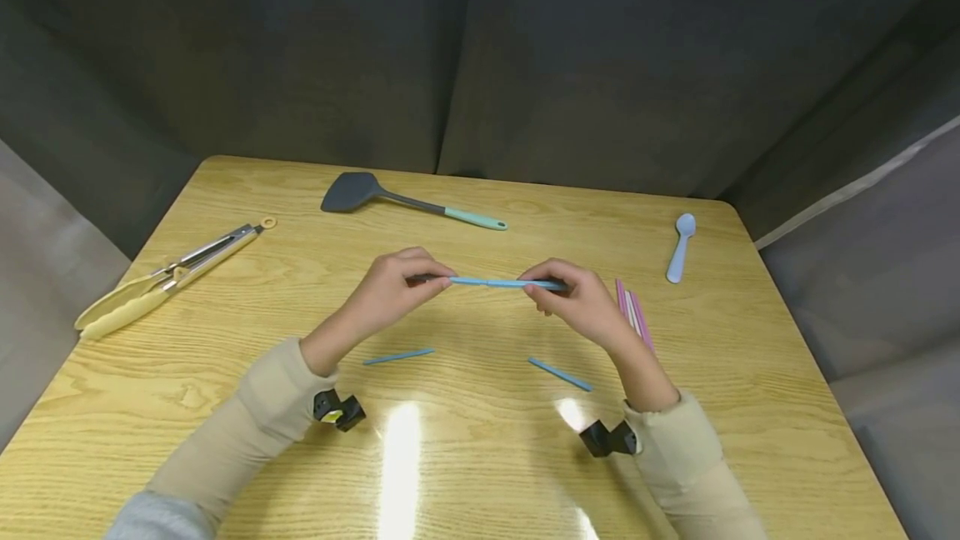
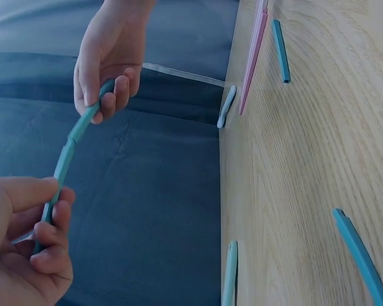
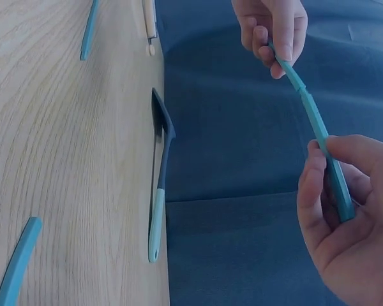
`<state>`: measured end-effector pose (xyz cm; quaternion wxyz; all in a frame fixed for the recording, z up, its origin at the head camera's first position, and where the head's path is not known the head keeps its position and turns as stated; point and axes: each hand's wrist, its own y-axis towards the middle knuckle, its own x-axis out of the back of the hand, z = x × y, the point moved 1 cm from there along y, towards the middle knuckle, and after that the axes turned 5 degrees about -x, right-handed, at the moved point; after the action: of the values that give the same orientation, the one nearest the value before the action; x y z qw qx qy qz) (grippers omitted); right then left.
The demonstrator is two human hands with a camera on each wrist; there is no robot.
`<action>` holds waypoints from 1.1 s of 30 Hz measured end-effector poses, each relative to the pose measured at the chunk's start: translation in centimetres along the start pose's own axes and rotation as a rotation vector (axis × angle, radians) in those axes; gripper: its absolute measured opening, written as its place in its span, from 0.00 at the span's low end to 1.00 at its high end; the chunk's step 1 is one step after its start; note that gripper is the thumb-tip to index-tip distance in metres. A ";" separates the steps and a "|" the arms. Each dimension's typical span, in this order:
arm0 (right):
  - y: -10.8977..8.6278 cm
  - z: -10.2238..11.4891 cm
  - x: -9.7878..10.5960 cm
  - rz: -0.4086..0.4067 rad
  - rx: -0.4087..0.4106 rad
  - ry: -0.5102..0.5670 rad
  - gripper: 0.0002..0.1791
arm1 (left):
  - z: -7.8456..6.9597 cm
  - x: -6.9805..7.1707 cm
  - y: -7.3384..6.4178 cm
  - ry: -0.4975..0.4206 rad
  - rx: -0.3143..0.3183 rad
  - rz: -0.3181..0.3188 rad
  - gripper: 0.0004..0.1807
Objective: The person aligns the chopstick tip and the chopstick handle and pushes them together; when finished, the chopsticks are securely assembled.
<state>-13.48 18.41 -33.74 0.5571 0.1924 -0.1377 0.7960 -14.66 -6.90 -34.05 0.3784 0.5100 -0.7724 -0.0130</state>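
Between both hands a blue two-piece chopstick (image 1: 480,282) is held up level above the table. Its two sections meet at a notched joint in the middle, with a slight bend there in the wrist views. My left hand (image 1: 393,283) pinches one section between thumb and fingers. The other section is in my right hand (image 1: 576,300), whose thumb lies along it with the fingers curled behind. Two more blue chopstick sections lie on the table, one (image 1: 398,356) below the left hand and one (image 1: 560,374) below the right.
Pink sticks with a white one (image 1: 632,312) lie beside the right forearm. A light-blue spoon (image 1: 678,250) rests at the back right. The grey spatula with a green handle (image 1: 420,203) lies along the back, and yellow-tipped tongs (image 1: 197,263) lie at the left.
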 end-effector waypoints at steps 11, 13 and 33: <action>-0.2 0.7 0.1 0.001 0.009 0.063 0.10 | -0.7 0.0 0.1 0.010 -0.022 -0.030 0.05; -0.4 0.8 0.1 -0.001 0.015 0.074 0.10 | -0.7 0.0 0.0 -0.006 -0.014 -0.030 0.05; -0.9 0.6 -0.5 -0.032 0.063 0.110 0.08 | -1.2 -0.8 -0.2 -0.073 0.015 -0.025 0.05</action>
<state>-12.40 18.01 -33.41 0.5703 0.1678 -0.0786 0.8003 -13.66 -5.91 -33.73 0.3462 0.5213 -0.7794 -0.0304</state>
